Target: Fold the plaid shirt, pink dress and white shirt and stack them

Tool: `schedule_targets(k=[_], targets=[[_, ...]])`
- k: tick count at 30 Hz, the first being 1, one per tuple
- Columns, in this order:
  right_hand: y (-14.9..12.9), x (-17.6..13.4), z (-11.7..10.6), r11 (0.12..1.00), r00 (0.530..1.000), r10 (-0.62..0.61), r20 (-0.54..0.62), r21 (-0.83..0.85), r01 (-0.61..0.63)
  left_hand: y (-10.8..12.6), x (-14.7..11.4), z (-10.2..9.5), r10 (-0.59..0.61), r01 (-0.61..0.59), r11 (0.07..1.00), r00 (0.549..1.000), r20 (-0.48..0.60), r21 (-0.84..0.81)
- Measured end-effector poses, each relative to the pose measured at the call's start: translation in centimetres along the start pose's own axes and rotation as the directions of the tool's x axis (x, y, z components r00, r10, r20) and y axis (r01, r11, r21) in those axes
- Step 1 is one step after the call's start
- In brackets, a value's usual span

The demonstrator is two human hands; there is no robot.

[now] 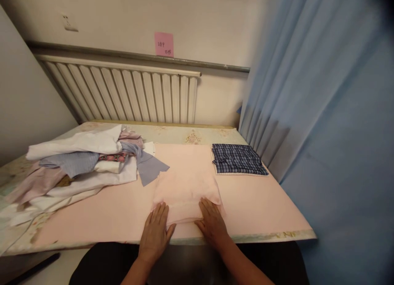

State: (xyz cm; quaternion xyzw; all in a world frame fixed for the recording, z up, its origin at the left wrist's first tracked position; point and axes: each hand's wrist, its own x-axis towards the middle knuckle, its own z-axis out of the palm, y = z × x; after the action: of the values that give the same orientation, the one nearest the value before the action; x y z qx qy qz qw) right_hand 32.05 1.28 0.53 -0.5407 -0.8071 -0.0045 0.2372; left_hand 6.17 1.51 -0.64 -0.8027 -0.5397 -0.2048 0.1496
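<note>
Pink folded cloth [186,188] lies at six o'clock; your left hand [156,231] and right hand [212,223], flat, gripping nothing, rest on its near corners, presumably keeping layers even.

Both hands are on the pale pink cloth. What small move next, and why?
Probably square up the right side of the folded pale pink cloth: its layers look slightly uneven there, the right hand rests at that near corner, and the left hand at the other.
</note>
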Motion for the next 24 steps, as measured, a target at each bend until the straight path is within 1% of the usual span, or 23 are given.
schedule_targets(k=[5, 12, 18, 24], targets=[[-0.07, -0.06, -0.05, 1.000, 0.999, -0.010, -0.030, 0.001, 0.010, -0.03, -0.02, 0.00, -0.002, 0.002, 1.000, 1.000, -0.001, -0.016], [-0.05, -0.17, 0.03, 1.000, 1.000, -0.008, -0.022, -0.007, 0.008, -0.06, -0.07, 0.16, -0.010, 0.010, 1.000, 1.000, 0.020, 0.001], [-0.01, -0.19, 0.12, 1.000, 1.000, -0.009, -0.025, 0.008, 0.009, -0.13, -0.15, 0.24, -0.001, 0.001, 1.000, 1.000, 0.001, 0.010], [-0.15, -0.14, 0.07, 1.000, 0.999, -0.010, -0.034, 0.008, 0.011, -0.07, -0.14, 0.16, -0.008, 0.008, 1.000, 1.000, 0.011, 0.010]])
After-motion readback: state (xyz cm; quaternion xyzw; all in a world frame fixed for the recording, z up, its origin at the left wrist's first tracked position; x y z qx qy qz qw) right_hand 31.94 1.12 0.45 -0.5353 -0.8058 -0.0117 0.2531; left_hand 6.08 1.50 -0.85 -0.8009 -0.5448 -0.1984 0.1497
